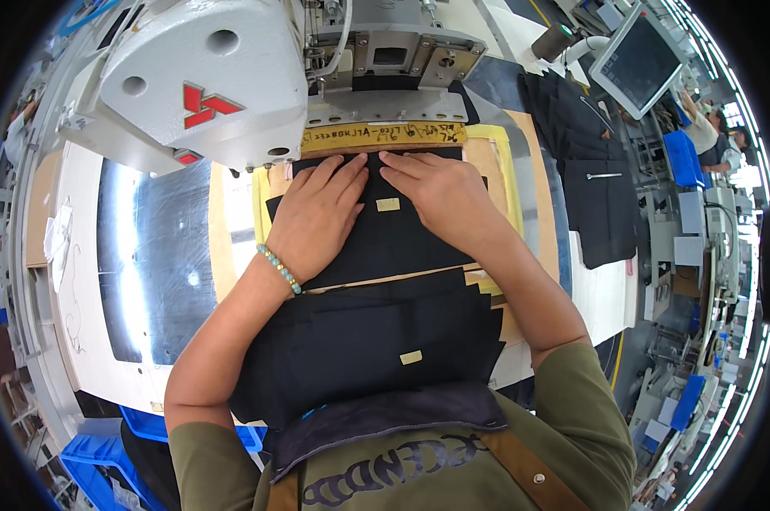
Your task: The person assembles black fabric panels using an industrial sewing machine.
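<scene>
A black fabric panel point(385, 243) lies flat on the tan and yellow template board point(514, 183) under the machine. My left hand point(317, 209), with a beaded bracelet at the wrist, rests on the panel's left part, fingers stretched forward. From the right, my right hand point(443, 194) lies on the same panel, its fingers extended. The fingertips of both hands meet the panel's far edge, close to a yellow taped strip point(385, 136). Between the hands sits a small yellow sticker point(388, 204). Nearer my body is a stack of black fabric panels point(359, 336), with another yellow sticker point(411, 358).
A large white sewing machine head point(206, 77) stands at the far left, beside a metal clamp frame point(393, 106). More black fabric pieces point(596, 213) lie at right, with a slim metal tool point(604, 175) on them. A monitor point(638, 60) and blue crates point(104, 468) flank the table.
</scene>
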Available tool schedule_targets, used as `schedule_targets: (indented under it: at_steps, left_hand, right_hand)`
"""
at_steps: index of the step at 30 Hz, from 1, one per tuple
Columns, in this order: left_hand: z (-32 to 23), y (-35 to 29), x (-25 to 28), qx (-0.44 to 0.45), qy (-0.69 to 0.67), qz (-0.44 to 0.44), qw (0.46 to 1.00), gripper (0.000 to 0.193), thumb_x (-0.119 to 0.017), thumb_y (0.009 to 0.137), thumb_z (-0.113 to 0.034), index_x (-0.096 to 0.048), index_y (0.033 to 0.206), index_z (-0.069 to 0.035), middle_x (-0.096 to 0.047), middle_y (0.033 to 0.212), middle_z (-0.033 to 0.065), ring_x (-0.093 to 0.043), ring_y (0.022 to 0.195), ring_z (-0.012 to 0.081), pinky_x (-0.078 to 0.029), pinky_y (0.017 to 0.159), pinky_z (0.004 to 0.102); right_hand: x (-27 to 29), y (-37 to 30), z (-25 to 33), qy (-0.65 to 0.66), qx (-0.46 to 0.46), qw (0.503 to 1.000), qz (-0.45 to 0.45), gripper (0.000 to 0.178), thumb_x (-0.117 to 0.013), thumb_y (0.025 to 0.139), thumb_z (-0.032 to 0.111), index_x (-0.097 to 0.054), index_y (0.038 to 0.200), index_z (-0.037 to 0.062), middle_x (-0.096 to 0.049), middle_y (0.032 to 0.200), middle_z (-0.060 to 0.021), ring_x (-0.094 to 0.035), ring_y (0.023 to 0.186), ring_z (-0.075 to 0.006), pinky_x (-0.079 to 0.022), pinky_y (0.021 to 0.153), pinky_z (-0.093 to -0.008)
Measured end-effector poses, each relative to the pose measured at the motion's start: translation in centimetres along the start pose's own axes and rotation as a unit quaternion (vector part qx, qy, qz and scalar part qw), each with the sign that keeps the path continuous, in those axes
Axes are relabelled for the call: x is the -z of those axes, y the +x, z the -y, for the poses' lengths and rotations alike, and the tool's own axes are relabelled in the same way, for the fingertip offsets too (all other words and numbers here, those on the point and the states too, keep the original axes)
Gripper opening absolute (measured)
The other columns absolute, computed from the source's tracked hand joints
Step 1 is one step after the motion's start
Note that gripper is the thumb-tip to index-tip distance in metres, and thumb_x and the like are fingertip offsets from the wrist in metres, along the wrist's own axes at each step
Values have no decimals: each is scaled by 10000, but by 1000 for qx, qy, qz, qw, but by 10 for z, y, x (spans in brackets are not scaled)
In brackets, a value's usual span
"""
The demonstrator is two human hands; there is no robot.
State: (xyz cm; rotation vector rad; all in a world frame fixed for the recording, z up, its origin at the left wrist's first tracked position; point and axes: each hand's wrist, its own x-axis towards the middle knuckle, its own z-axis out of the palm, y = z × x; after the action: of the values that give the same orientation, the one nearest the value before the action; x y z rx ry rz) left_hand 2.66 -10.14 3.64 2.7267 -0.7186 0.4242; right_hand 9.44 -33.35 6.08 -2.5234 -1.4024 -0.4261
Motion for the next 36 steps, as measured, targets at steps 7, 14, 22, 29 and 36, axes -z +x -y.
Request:
schedule_targets:
  at_steps: [7, 14, 22, 29, 36]
  left_hand:
    - [12, -25, 12, 43, 38, 14, 998, 484, -720, 952, -139, -628, 1404, 9, -585, 1536, 126, -531, 1417, 323, -451, 1159, 446]
    - [16, -48, 18, 37, 44, 57, 997, 481, -668, 1007, -117, -592, 1450, 53, -539, 1591, 167, -498, 1486, 344, -412, 1239, 433]
    - [20, -39, 27, 27, 46, 81, 995, 480, -662, 1010, -133, -592, 1441, 66, -534, 1592, 180, -502, 1481, 344, -413, 1238, 429]
    - [23, -37, 32, 15, 33, 88, 995, 469, -660, 1005, -129, -602, 1426, 69, -545, 1575, 187, -509, 1472, 351, -422, 1230, 432]
    - [24, -37, 33, 24, 27, 82, 996, 473, -666, 1000, -129, -606, 1429, 61, -566, 1553, 192, -528, 1453, 352, -433, 1223, 434]
  right_hand:
    - [0, -2, 3, -15, -7, 999, 32, 384, -682, 829, 29, -743, 1207, 13, -723, 1379, -114, -735, 1182, -295, -618, 968, -387]
    - [1, -3, 4, -16, -6, 999, 43, 410, -681, 831, 31, -735, 1236, -5, -708, 1403, -134, -733, 1192, -326, -616, 982, -390]
    - [0, -3, 8, -39, -5, 998, 45, 411, -691, 833, 51, -734, 1236, -13, -704, 1413, -134, -727, 1218, -308, -618, 980, -379]
    - [-1, -2, 11, -18, -31, 998, 60, 479, -664, 821, -39, -735, 1292, 13, -687, 1460, -108, -713, 1243, -324, -611, 996, -410]
    - [-1, -5, 15, -17, -27, 997, 65, 518, -662, 818, -56, -708, 1331, -4, -667, 1481, -133, -687, 1281, -346, -583, 1048, -425]
